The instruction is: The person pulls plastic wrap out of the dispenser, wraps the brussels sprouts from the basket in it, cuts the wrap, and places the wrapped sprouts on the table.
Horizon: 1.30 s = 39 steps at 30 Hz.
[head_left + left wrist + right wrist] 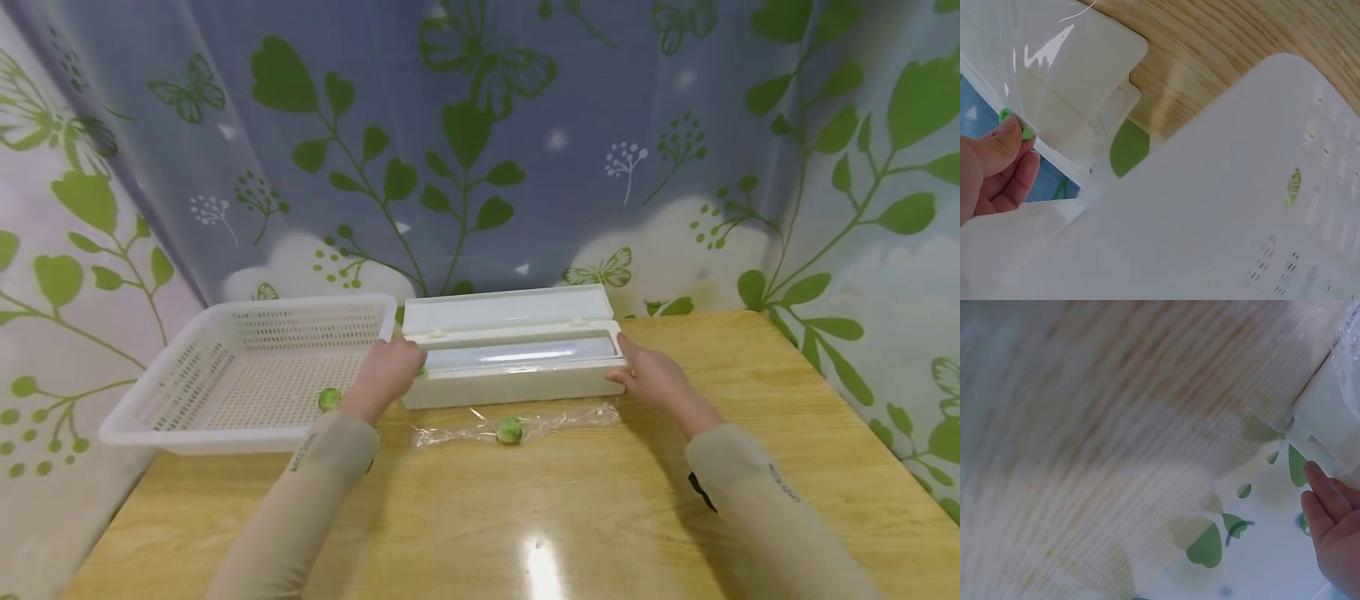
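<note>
A white cling film dispenser [517,387] lies lengthwise on the table, its lid [510,310] raised and a roll of film [517,353] inside. At its left end, my left hand [386,375] pinches a small green slide cutter [1026,132] between thumb and forefinger. My right hand [658,379] grips the dispenser's right end, thumb near the top rim and fingers lower down. Just in front, a strip of clear film [562,421] reaches the table, with a Brussels sprout [510,430] at it; whether over or under the film I cannot tell.
On the left stands a white perforated plastic basket [255,439], close to the dispenser's left end. Another Brussels sprout [328,398] is inside it, near my left wrist. Behind the wooden table [465,525] hangs a leaf-patterned curtain [525,183].
</note>
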Available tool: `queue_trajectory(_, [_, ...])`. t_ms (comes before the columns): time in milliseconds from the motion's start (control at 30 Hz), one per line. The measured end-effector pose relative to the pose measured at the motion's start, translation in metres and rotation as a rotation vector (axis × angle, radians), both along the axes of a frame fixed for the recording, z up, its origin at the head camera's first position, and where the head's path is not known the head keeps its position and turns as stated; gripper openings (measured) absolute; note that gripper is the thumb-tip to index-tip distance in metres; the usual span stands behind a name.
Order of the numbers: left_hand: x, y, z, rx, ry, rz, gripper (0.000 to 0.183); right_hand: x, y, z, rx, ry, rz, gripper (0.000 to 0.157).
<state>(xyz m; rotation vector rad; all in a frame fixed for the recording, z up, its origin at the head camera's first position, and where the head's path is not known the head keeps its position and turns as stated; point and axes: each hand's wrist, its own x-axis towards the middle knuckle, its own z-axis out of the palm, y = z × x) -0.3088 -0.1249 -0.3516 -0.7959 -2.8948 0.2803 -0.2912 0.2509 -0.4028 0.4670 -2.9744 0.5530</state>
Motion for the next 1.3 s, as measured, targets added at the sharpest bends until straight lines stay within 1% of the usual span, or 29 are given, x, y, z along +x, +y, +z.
queue_trajectory(67, [-0.001,0.0,0.0,-0.01,0.009,-0.009,0.005,0.0,0.001,0.0,-0.001,0.01,-0.001,0.072])
queue_trajectory(267, [-0.004,-0.002,-0.004,-0.032,0.0,-0.021,0.006,0.002,0.001,-0.001,-0.011,-0.023,0.009,0.073])
queue_trajectory(333, [-0.004,-0.004,-0.005,-0.026,0.008,-0.029,0.006,0.003,0.001,-0.001,-0.011,-0.03,0.007,0.074])
queue_trajectory(433, [-0.004,-0.006,-0.006,-0.003,0.018,-0.045,0.004,0.003,0.0,-0.002,-0.001,-0.013,-0.002,0.073])
queue_trajectory(567, [-0.004,-0.008,-0.007,0.027,0.002,-0.058,0.004,0.004,0.0,-0.001,0.008,-0.006,-0.009,0.073])
queue_trajectory(800, [-0.007,-0.013,-0.009,0.08,-0.028,-0.056,0.007,0.003,0.0,-0.002,0.011,-0.008,-0.013,0.073])
queue_trajectory(1000, [-0.008,-0.015,-0.008,0.086,-0.061,-0.044,0.006,0.004,0.0,-0.002,-0.002,-0.017,-0.024,0.074])
queue_trajectory(1100, [-0.008,-0.016,-0.007,0.087,-0.053,-0.043,0.005,0.004,0.001,-0.002,-0.008,-0.017,-0.023,0.073])
queue_trajectory(1200, [-0.007,-0.019,-0.006,0.081,-0.037,-0.058,0.007,0.004,0.0,-0.002,-0.009,-0.02,-0.023,0.073])
queue_trajectory(1300, [-0.006,-0.024,-0.005,0.083,-0.029,-0.045,0.008,0.002,0.0,-0.003,-0.006,-0.013,-0.014,0.073])
